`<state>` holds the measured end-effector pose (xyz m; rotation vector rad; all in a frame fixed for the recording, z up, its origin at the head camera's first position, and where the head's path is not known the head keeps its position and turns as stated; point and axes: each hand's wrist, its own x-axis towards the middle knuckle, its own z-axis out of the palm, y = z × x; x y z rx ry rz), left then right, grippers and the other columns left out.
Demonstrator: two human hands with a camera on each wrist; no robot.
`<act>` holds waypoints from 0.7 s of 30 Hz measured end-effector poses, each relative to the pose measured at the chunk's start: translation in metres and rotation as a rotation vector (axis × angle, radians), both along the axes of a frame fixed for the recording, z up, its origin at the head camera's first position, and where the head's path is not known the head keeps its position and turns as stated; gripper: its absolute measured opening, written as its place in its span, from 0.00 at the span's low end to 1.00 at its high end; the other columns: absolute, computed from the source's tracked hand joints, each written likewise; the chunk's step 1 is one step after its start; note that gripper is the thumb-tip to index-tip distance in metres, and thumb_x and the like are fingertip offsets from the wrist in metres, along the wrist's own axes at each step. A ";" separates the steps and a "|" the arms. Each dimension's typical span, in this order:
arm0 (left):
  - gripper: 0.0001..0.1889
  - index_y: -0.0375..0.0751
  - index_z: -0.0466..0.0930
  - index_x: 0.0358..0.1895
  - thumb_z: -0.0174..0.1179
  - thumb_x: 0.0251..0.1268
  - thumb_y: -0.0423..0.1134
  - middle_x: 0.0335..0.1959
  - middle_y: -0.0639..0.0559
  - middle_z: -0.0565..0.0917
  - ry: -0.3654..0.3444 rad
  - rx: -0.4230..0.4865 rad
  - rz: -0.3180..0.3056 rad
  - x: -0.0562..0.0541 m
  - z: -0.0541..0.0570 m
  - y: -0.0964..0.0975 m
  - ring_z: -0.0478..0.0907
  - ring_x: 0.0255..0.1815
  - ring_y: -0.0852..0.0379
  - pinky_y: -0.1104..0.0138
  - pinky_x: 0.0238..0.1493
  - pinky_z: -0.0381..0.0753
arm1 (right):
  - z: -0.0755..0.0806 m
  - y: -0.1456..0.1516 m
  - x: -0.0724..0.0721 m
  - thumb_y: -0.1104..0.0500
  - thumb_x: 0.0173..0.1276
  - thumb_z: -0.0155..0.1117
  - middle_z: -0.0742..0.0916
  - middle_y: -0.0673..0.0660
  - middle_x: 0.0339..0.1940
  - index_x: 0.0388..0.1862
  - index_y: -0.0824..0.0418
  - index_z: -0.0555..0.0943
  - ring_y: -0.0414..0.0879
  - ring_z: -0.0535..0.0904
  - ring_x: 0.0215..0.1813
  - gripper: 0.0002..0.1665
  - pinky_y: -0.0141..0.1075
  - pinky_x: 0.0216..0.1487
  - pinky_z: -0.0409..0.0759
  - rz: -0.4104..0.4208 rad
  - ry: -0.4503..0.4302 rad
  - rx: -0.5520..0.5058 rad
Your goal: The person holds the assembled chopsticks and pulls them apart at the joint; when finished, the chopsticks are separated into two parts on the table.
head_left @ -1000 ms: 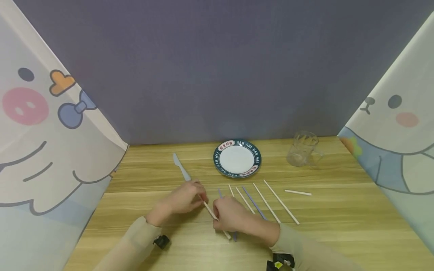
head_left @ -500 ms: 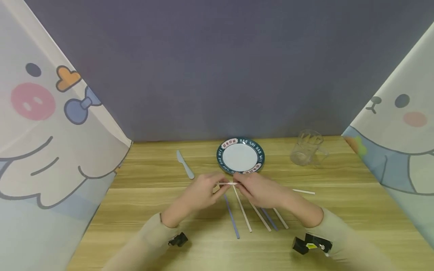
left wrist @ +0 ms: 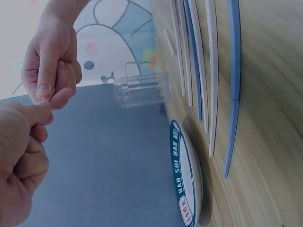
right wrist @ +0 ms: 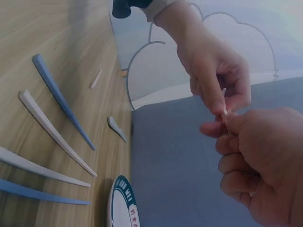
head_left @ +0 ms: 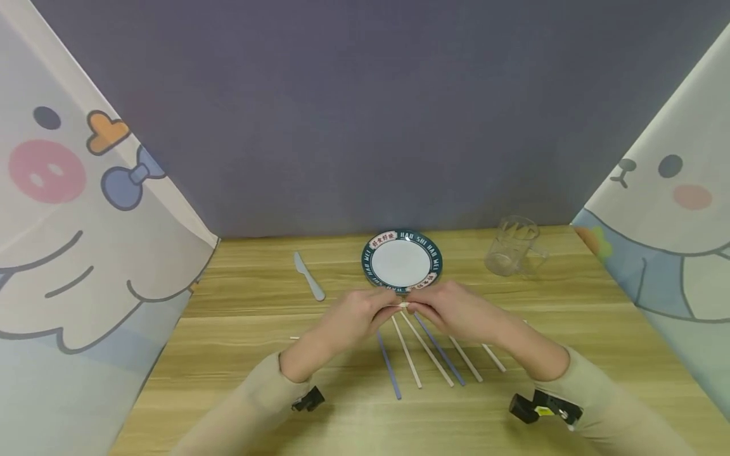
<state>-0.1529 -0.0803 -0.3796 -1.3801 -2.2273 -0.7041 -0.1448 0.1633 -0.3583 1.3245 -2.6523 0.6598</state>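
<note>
My left hand (head_left: 356, 316) and right hand (head_left: 456, 310) meet fingertip to fingertip, raised just in front of the round plate (head_left: 367, 269). Between them they pinch a thin white stick (head_left: 403, 304), of which little shows; the fingers cover the rest. In the right wrist view a bit of this white stick (right wrist: 225, 112) pokes out between both thumbs. Under the hands, several long thin sticks lie side by side on the table, among them a blue stick (head_left: 390, 367) and a white stick (head_left: 407, 352). My forearms hide parts of the right-hand ones.
A pale blue knife (head_left: 310, 277) lies left of the plate. The clear mug (head_left: 511, 246) stands at the back right. A short white piece (right wrist: 96, 78) lies left of the sticks. Dark cloth (head_left: 365, 126) rises at the table's back edge.
Both hands rose from the left of the row to before the plate, bringing the white stick crosswise. Since half a second ago they shifted right. A short white piece shows beside my left forearm.
</note>
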 end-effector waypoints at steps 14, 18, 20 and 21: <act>0.02 0.41 0.85 0.40 0.69 0.71 0.31 0.34 0.54 0.89 0.006 0.011 -0.022 0.002 0.001 0.002 0.83 0.31 0.64 0.77 0.37 0.83 | 0.002 0.006 0.000 0.60 0.82 0.61 0.71 0.39 0.24 0.34 0.50 0.76 0.30 0.65 0.27 0.12 0.26 0.32 0.72 0.030 -0.021 0.018; 0.04 0.41 0.84 0.38 0.70 0.70 0.31 0.30 0.55 0.87 0.016 0.007 -0.027 0.004 0.002 0.002 0.79 0.28 0.65 0.79 0.33 0.80 | 0.003 0.007 -0.001 0.61 0.82 0.60 0.70 0.39 0.23 0.33 0.50 0.75 0.29 0.64 0.27 0.13 0.25 0.31 0.70 0.057 -0.033 0.005; 0.04 0.41 0.83 0.37 0.70 0.70 0.31 0.29 0.55 0.86 0.019 0.005 -0.029 0.005 0.002 0.002 0.77 0.27 0.66 0.79 0.32 0.78 | 0.002 0.008 -0.002 0.62 0.82 0.60 0.70 0.39 0.23 0.33 0.50 0.75 0.28 0.64 0.27 0.13 0.25 0.31 0.70 0.079 -0.034 -0.003; 0.04 0.41 0.83 0.37 0.69 0.70 0.31 0.29 0.56 0.85 0.019 0.005 -0.029 0.005 0.002 0.001 0.76 0.27 0.66 0.79 0.32 0.78 | 0.002 0.008 -0.003 0.62 0.82 0.60 0.71 0.40 0.23 0.33 0.50 0.76 0.28 0.65 0.27 0.13 0.24 0.31 0.71 0.089 -0.034 -0.006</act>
